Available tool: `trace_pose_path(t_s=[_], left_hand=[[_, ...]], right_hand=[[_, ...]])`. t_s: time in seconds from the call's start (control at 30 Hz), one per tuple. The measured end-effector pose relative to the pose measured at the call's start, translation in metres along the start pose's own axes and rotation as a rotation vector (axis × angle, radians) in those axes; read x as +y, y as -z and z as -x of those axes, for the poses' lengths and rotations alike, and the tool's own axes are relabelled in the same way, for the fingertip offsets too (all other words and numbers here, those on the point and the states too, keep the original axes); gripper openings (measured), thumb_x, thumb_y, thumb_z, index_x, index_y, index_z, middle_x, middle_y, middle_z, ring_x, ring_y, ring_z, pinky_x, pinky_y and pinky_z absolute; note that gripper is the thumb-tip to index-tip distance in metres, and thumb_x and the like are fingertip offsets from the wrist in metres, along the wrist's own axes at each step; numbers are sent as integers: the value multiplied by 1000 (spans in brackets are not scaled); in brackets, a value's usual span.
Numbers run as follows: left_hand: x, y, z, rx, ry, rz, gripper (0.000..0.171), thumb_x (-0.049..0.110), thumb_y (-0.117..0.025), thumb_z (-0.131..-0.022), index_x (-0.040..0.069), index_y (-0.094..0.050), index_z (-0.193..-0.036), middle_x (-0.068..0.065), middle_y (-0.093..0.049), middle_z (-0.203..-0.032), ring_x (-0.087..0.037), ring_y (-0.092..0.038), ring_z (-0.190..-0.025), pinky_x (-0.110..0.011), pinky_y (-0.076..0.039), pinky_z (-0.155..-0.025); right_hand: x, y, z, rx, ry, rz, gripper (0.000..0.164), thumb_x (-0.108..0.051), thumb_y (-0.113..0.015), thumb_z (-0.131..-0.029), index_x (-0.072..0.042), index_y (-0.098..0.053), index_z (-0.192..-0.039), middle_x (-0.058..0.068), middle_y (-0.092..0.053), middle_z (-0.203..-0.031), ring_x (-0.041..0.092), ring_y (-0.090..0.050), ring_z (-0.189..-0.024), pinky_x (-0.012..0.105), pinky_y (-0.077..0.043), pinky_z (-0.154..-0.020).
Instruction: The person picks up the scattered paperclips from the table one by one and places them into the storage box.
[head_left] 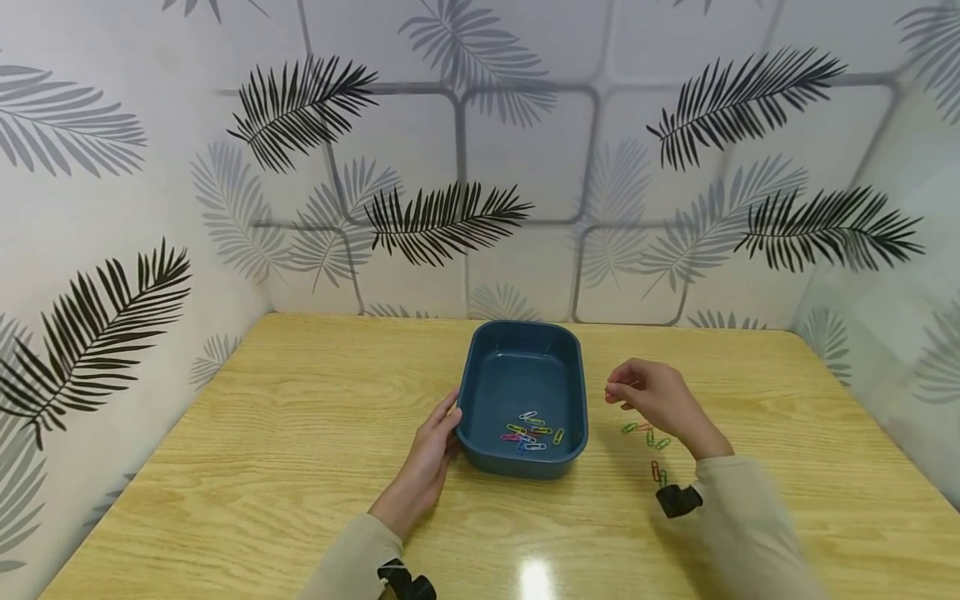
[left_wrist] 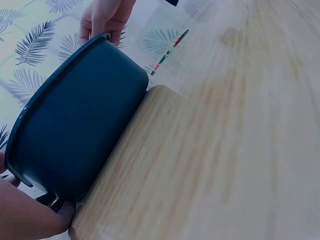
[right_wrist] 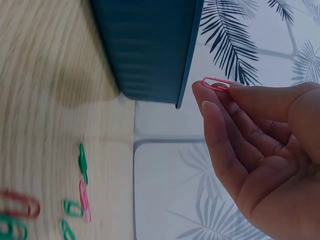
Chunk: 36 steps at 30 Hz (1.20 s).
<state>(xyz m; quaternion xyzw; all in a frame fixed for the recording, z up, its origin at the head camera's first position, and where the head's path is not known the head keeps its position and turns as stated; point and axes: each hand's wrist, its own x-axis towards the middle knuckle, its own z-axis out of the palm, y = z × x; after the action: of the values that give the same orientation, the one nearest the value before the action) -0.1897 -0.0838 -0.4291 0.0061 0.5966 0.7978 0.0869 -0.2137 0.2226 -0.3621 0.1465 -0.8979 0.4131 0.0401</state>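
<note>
A dark blue plastic tray (head_left: 517, 375) lies on the wooden table, with several coloured paper clips (head_left: 558, 437) gathered at its near end. My left hand (head_left: 427, 458) holds the tray's left side, thumb up at the rim; in the left wrist view its fingers (left_wrist: 30, 212) reach round the tray's corner below the lip. To the right of the tray, my right hand (head_left: 660, 404) is raised over the table. Thumb and index fingertip pinch a pink paper clip (right_wrist: 215, 78), which shows clearly in the right wrist view.
Several loose paper clips, such as a green one (head_left: 650, 437) and a red one (head_left: 656, 471), lie on the table (head_left: 315, 433) below my right hand. A wall (head_left: 525, 150) with leaf patterns stands along the table's back edge.
</note>
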Motion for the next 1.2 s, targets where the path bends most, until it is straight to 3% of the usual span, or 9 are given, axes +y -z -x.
trace_pose_path(t_s=[0.33,0.53,0.9,1.2], left_hand=[[0,0,1,3,4,-7,51,21,-38,-106,7,-25,-154,-19,-30,-153,-35,-35,-135,-47,-25,-110],[0,0,1,4,3,-9,51,20,-38,-106,8,-25,-154,-19,-30,-153,-35,-35,-135,-47,-25,-110],[1,-1,3,-9,-1,-8,51,21,-37,-106,8,-24,-154,-20,-29,-153,-36,-36,-133,-45,-27,-108],[0,0,1,6,9,-9,51,20,-38,-106,9,-26,-154,-19,-33,-151,-34,-38,-132,-45,-28,-107]], right_hand=[[-22,-20,-17,6,30,-43,8,-4,-64,-93,4,-65,-92,11,-69,-84,29,-69,-80,42,-56,-70],[-32,-28,-22,-17,44,-60,8,-4,-63,-93,4,-65,-93,11,-69,-85,35,-69,-83,45,-56,-72],[-30,-29,-24,58,91,106,6,-6,-65,-92,0,-68,-91,6,-70,-81,26,-67,-79,36,-52,-67],[-30,-27,-23,94,68,124,7,-6,-64,-92,0,-68,-94,8,-70,-84,24,-67,-80,38,-51,-69]])
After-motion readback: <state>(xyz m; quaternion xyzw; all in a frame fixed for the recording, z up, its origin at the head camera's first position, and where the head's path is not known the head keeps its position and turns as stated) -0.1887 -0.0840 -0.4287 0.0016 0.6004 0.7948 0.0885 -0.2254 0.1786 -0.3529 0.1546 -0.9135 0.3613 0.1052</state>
